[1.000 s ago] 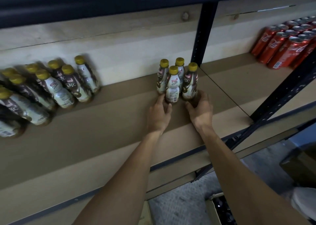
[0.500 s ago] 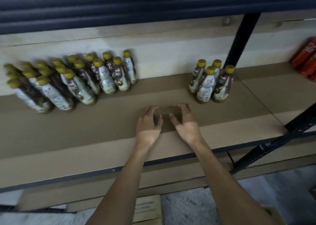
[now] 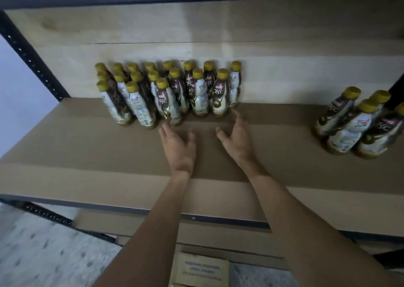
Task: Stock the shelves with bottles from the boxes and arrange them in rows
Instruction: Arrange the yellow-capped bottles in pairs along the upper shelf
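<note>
Several brown-and-white bottles with yellow caps [image 3: 168, 94] stand in rows at the back of the brown shelf board [image 3: 87, 155]. A smaller cluster of the same bottles [image 3: 358, 123] stands apart at the right edge. My left hand [image 3: 178, 143] hovers over the shelf just in front of the big group, fingers spread and holding nothing. My right hand [image 3: 237, 137] is beside it, fingers straight, fingertips close to the rightmost front bottles. Neither hand touches a bottle.
A black perforated upright [image 3: 30, 57] frames the shelf on the left. A light wooden back panel [image 3: 218, 29] closes the rear. A cardboard box [image 3: 201, 269] with printed text sits on the floor below the shelf's front edge.
Both hands left the small right cluster and moved left across the shelf to the large group of bottles. The camera view swung left with them.
</note>
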